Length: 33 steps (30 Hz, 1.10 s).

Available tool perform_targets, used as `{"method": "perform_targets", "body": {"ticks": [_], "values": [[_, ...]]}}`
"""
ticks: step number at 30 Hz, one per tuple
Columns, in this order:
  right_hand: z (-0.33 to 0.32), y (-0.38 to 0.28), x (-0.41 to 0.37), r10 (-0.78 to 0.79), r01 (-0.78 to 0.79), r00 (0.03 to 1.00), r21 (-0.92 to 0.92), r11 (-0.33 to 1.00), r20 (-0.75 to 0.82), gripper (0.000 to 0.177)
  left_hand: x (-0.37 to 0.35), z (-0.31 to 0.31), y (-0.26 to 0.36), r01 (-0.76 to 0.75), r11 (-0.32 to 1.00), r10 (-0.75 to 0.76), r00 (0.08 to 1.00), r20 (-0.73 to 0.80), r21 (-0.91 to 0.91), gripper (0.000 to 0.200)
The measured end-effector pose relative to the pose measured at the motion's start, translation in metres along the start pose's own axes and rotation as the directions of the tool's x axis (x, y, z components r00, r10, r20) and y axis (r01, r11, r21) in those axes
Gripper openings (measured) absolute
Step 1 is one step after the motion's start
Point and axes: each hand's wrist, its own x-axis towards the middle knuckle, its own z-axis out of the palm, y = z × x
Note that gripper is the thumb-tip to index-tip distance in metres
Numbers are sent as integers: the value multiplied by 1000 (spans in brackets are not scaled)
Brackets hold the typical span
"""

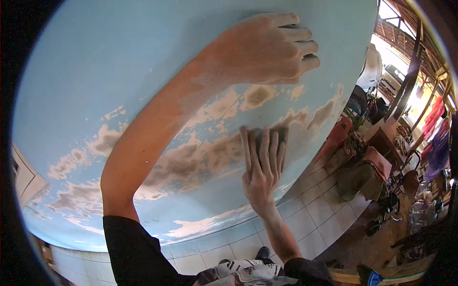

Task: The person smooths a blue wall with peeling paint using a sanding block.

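A large curved panel (95,57), light blue with worn white and brownish-grey patches, fills most of the view. My left hand (272,47) lies on its upper part, fingers bent slightly and a little apart, with no object visible in it. Whitish dust coats that hand and its wrist. Lower down, my right hand (261,174) presses flat against a brownish patch, its dusty fingers pointing up the panel. Beneath those fingers is a dark grey sheet (264,138) that looks like sandpaper; most of it is hidden.
Pale floor tiles (305,209) run below the panel. On the right are a pink cloth (378,161), piled household items and several clear bottles (422,209). Red and purple cloths (436,157) hang at the far right. A cream-coloured part (27,176) juts in at the left.
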Motion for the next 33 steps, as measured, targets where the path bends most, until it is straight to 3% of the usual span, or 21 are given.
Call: {"method": "perform_targets", "body": {"ticks": [2,4,6,8,14,19,21,23,25,27,30,31,33], "values": [[1,4,3,5,-3,999,-60,998,39,65,1,2,-1,3,999,-3,1000,0,-46,11],[-6,-5,20,6,-8,999,-42,999,-45,41,1,-3,2,4,1000,-3,999,34,-26,12],[-7,-5,21,-16,12,998,-68,998,-63,41,2,-1,2,-3,1000,2,998,58,11,13],[-5,1,7,-66,66,998,-60,996,-2,58,1,3,1,21,1000,-21,1000,-13,-13,14],[-6,-8,20,-63,60,997,-58,996,-51,48,1,3,1,7,1000,-7,999,-34,-3,12],[-10,-6,14,-14,15,999,-38,999,37,52,2,3,-2,-15,999,15,1000,-11,40,11],[-14,-8,32,-52,47,994,-52,998,-100,55,2,4,2,-11,999,12,1000,-6,52,11],[-15,-9,28,-53,50,997,-50,997,-64,55,1,2,2,17,999,-15,998,59,-32,12],[-13,-9,22,-69,67,997,-51,996,-36,56,2,4,-1,3,999,-3,1000,14,-38,10],[-11,-7,14,-58,57,998,-126,990,-5,42,3,6,-3,-7,999,6,1000,-30,-42,9],[-6,-10,33,-44,42,995,-16,999,-94,43,1,7,0,9,997,-12,999,-37,-72,6],[-5,-12,31,-45,44,994,-17,999,-95,43,1,6,0,-14,999,15,1000,22,-45,13],[-1,-12,29,-65,65,998,2,998,-11,54,2,4,-3,-33,999,33,997,72,-1,20]]}}
